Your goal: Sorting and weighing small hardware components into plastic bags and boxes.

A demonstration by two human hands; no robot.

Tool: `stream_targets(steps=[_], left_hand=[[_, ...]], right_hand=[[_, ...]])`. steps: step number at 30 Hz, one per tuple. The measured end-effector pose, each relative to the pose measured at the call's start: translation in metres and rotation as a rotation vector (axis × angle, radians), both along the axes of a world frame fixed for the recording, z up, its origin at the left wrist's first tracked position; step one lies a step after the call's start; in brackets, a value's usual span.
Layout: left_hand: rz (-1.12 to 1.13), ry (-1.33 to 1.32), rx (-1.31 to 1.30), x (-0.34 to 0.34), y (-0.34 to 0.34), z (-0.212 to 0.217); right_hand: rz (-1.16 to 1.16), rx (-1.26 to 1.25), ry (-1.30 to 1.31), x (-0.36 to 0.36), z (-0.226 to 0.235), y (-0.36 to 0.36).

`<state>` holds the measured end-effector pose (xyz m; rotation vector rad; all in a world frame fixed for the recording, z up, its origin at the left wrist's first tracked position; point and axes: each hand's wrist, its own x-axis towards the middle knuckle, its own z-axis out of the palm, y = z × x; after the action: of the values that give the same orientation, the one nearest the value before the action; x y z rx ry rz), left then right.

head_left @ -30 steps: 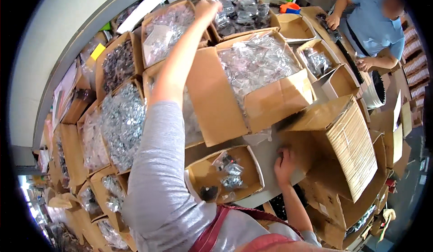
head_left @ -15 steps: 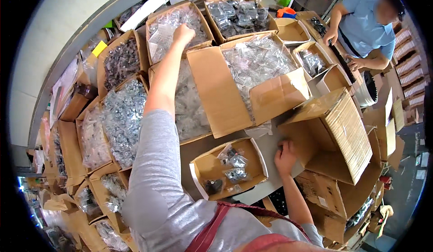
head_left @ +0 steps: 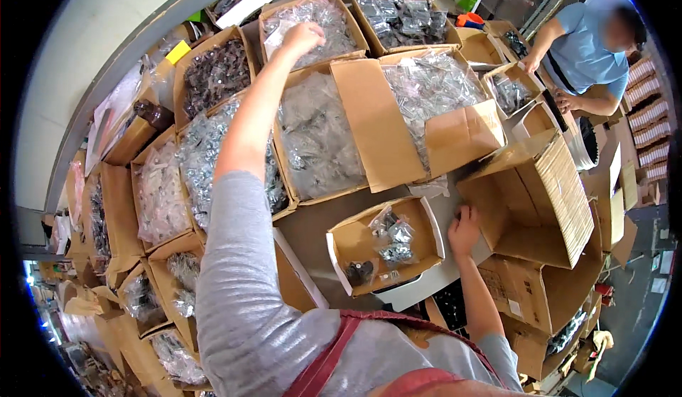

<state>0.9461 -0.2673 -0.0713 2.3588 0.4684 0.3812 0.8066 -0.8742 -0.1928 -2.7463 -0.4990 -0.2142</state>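
Seen from above, our left hand reaches out at twelve o'clock over an open brown cardboard box of clear plastic bags of small parts; its fingers curl downward, but we cannot tell whether they grasp a bag. Our right hand rests at four o'clock, released and holding nothing, fingers spread on the pale worktop just beside the right wall of a small shallow brown cardboard tray. That tray holds a few clear bags of dark metal pieces. Between the two hands stands a large open carton of bagged parts. To the right of our right hand stands an empty open brown carton. At two o'clock, another person in a light blue shirt works at a separate box.
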Motion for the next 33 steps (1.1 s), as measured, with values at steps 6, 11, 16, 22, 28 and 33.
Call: stream_targets(steps=[6,11,16,22,28,33], left_hand=[[-0.089,0.223,0.336,0.034,-0.031,-0.032],[0.061,-0.11,-0.104,0.037,-0.009,-0.047],[0.047,-0.304,-0.746,0.017,-0.007,-0.008],[0.013,-0.243,-1.003,-0.049,0.018,0.043],[0.226,-0.43,-0.96,-0.116,0.124,0.045],[0.465,0.285,0.194,-0.158,0.166,0.013]], right_hand=[[-0.032,-0.119,0.009,-0.008,0.01,0.002],[-0.018,-0.102,-0.005,-0.003,-0.002,0.0],[-0.03,-0.096,0.018,0.002,-0.005,-0.007],[0.037,-0.013,-0.131,0.001,-0.004,0.001],[0.03,-0.025,-0.006,-0.007,0.01,0.003],[-0.022,-0.073,-0.045,0.002,-0.017,-0.016]])
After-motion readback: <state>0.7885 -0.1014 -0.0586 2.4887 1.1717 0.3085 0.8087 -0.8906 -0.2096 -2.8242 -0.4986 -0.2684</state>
